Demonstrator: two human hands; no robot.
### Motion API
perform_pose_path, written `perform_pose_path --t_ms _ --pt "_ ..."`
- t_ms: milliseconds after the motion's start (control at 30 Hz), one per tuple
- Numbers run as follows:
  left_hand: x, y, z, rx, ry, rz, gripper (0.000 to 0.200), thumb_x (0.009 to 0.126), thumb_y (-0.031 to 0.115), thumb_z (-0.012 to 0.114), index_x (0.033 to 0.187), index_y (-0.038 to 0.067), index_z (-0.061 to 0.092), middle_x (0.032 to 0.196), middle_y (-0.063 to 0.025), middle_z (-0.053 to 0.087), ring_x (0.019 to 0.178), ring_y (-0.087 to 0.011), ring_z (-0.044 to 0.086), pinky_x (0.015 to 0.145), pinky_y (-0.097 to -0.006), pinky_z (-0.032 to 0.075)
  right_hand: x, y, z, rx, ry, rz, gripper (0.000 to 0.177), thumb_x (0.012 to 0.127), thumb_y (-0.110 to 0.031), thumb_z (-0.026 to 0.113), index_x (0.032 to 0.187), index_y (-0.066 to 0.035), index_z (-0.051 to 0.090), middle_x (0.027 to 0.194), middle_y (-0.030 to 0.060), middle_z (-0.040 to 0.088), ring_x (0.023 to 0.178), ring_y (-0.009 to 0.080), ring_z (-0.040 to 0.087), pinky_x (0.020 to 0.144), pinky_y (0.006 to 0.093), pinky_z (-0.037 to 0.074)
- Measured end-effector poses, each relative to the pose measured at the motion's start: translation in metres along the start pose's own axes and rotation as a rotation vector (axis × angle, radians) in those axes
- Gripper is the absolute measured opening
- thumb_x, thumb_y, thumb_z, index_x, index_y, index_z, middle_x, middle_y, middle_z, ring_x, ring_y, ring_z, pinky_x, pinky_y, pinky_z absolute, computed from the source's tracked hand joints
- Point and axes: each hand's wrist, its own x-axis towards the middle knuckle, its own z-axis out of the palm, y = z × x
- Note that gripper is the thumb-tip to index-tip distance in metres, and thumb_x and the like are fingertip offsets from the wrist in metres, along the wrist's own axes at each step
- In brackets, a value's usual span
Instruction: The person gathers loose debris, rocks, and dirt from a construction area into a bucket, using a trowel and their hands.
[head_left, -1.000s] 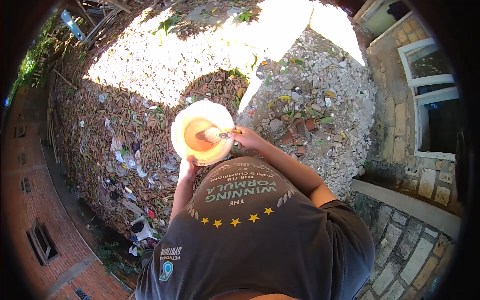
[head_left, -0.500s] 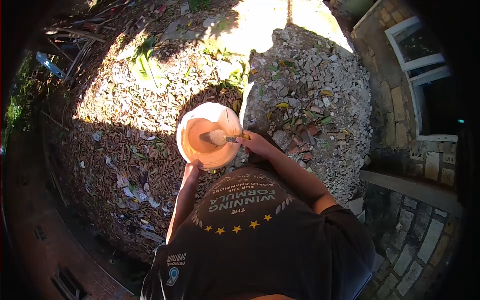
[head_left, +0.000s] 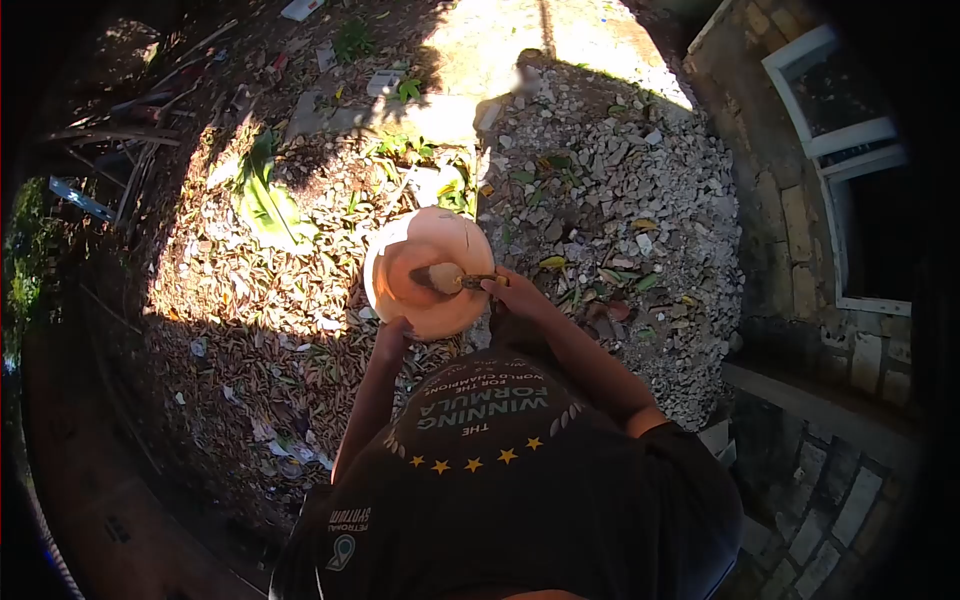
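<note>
A round pale-orange basin is held in front of my body, partly in sunlight. My left hand is closed on its near-left rim. My right hand grips the dark and yellowish handle of a trowel at the basin's right edge. The blade points left into the basin, with a pale heap that looks like sand or dry mix on it. What lies on the basin's bottom is hard to make out.
Dry leaves and litter cover the ground on the left. A heap of broken stones lies to the right, beside a block wall with a white-framed window. A large green leaf lies ahead, and sticks lie far left.
The view has moved forward over the ground, so leaves and stones sit differently in it. The basin, trowel and both hands keep nearly the same arrangement.
</note>
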Motion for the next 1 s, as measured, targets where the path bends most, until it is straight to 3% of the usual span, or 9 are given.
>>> perform_pose_path --t_ms 167,233,300,433,567,633,833,900,1000 --pt "0.055 0.071 0.05 -0.027 -0.07 0.014 0.028 0.079 0.019 0.058 0.101 0.002 0.06 0.092 -0.0072 0.061 0.076 -0.0176 0.061 0.066 -0.0315 0.049 0.034 -0.045 -0.063 0.035 0.057 0.033 0.047 0.099 -0.036 0.061 0.138 -0.01 0.053 0.09 -0.0004 0.063 0.067 0.0075 0.054 0.061 0.0248 0.046" --pt "0.073 0.093 0.068 0.002 -0.021 -0.049 0.026 0.079 0.019 0.058 0.099 0.003 0.061 0.089 -0.0065 0.06 0.072 -0.0171 0.059 0.062 -0.0313 0.047 0.039 -0.059 -0.082 0.045 0.133 -0.016 0.049 0.099 -0.035 0.061 0.139 -0.008 0.053 0.103 0.0025 0.067 0.088 0.0109 0.06 0.076 0.029 0.049" --pt "0.101 0.101 0.079 0.255 -0.144 0.102 0.025 0.078 0.018 0.058 0.098 0.003 0.061 0.088 -0.0056 0.059 0.071 -0.0162 0.058 0.06 -0.0305 0.046 0.048 -0.062 -0.104 0.029 0.143 0.045 0.049 0.099 -0.034 0.061 0.139 -0.008 0.053 0.106 0.0039 0.067 0.093 0.012 0.06 0.078 0.0299 0.05" --pt "0.136 0.126 0.105 0.111 -0.126 0.01 0.014 0.082 0.017 0.062 0.089 0.004 0.063 0.077 -0.0041 0.058 0.067 -0.0192 0.061 0.063 -0.031 0.052 0.061 -0.069 -0.129 0.133 0.211 -0.007 0.049 0.098 -0.034 0.062 0.139 -0.008 0.052 0.111 0.0062 0.067 0.099 0.0131 0.061 0.08 0.0298 0.05" --pt "0.149 0.168 0.139 -0.018 -0.133 -0.013 0.017 0.081 0.014 0.06 0.091 0.002 0.063 0.08 -0.0058 0.059 0.072 -0.0203 0.063 0.067 -0.0327 0.054 0.079 -0.082 -0.147 0.21 0.211 0.042 0.049 0.098 -0.034 0.062 0.139 -0.008 0.052 0.109 0.005 0.066 0.091 0.0114 0.059 0.074 0.0276 0.048" --pt "0.168 0.176 0.145 -0.045 -0.146 -0.029 0.017 0.08 0.013 0.059 0.092 0.001 0.063 0.081 -0.006 0.059 0.073 -0.0202 0.063 0.068 -0.0331 0.054 0.095 -0.081 -0.159 0.102 0.244 0.066 0.054 0.099 -0.037 0.06 0.145 -0.01 0.047 0.099 0.0014 0.063 0.07 0.009 0.056 0.063 0.026 0.047" --pt "0.245 0.23 0.165 -0.035 -0.298 -0.021 0.014 0.082 0.014 0.056 0.087 0.003 0.061 0.084 -0.0076 0.063 0.076 -0.0185 0.065 0.07 -0.0335 0.053 0.168 -0.106 -0.21 0.082 0.293 0.052 0.048 0.1 -0.036 0.059 0.138 -0.007 0.053 0.099 0.0031 0.064 0.07 0.0085 0.057 0.063 0.0263 0.048" --pt "0.278 0.261 0.17 0.032 -0.346 -0.046 0.034 0.08 0.018 0.057 0.108 -0.002 0.059 0.092 -0.0079 0.062 0.085 -0.0198 0.063 0.077 -0.0337 0.052 0.197 -0.133 -0.231 0.099 0.273 0.073 0.045 0.099 -0.035 0.061 0.136 -0.009 0.054 0.098 0.0029 0.064 0.076 0.0092 0.056 0.068 0.0261 0.047" --pt "0.317 0.311 0.194 0.062 -0.329 -0.06 0.034 0.08 0.022 0.058 0.105 0.0 0.061 0.094 -0.0078 0.062 0.087 -0.0199 0.061 0.078 -0.0346 0.05 0.236 -0.166 -0.258 0.122 0.332 0.054 0.05 0.099 -0.034 0.061 0.14 -0.009 0.051 0.1 0.0039 0.065 0.077 0.0093 0.057 0.068 0.0262 0.047"
